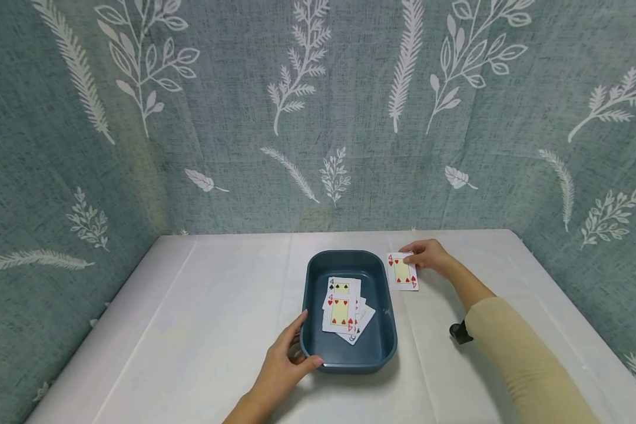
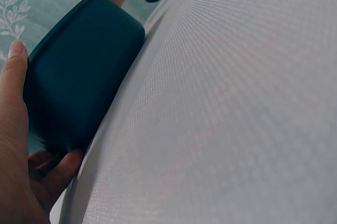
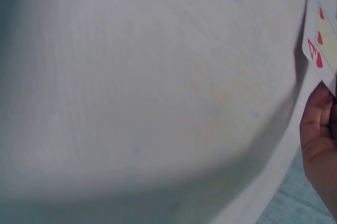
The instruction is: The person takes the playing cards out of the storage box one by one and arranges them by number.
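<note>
A dark blue plastic tub (image 1: 350, 359) sits on the table in the head view. My left hand (image 1: 283, 365) grips its near left corner, thumb over the front rim and fingers along the left side; the left wrist view shows that hand (image 2: 21, 129) against the outer wall. Several playing cards (image 1: 340, 315) lie overlapping inside, with a four of hearts on top. Just right of the tub, my right hand (image 1: 428, 258) pinches another four of hearts (image 1: 401, 274) by its right side, face up. That card (image 3: 322, 40) shows partly in the right wrist view.
White cloth covers the table (image 1: 201, 318). Behind it and at both sides hangs a green-grey curtain (image 1: 233, 118) with white leaf prints. A small black device (image 1: 460, 333) is at the right wrist, by the beige sleeve (image 1: 514, 347).
</note>
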Demonstrator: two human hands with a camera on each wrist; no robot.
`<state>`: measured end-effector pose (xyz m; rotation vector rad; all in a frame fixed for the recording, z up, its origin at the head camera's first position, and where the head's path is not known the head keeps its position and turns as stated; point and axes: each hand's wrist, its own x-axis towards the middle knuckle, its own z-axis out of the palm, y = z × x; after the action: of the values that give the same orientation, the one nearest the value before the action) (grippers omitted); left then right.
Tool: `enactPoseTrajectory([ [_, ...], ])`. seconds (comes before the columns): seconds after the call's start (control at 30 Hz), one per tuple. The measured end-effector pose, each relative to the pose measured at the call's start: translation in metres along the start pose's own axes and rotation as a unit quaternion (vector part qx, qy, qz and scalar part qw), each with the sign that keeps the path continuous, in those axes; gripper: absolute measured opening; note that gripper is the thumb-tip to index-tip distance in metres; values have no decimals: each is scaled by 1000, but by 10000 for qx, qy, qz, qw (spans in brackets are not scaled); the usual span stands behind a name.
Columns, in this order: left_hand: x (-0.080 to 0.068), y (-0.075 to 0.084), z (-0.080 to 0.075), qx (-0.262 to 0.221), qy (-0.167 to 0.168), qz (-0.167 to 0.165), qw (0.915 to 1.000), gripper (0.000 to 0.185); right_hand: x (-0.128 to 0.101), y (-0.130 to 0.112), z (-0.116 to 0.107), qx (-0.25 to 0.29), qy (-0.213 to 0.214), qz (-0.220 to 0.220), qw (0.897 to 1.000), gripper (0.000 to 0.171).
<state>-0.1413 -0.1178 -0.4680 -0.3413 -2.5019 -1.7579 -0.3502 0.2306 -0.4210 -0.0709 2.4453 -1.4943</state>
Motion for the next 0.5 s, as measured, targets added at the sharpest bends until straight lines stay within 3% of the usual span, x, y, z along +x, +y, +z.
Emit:
enactPoseTrajectory([
  [0.3,1,1,0,21,-40,-105,9999,80,8,9,12,-903,445,-175,9948,33],
  [0.5,1,1,1,155,-66,-198,9997,80,7,10,12,-1179,559,-215,9912,32],
])
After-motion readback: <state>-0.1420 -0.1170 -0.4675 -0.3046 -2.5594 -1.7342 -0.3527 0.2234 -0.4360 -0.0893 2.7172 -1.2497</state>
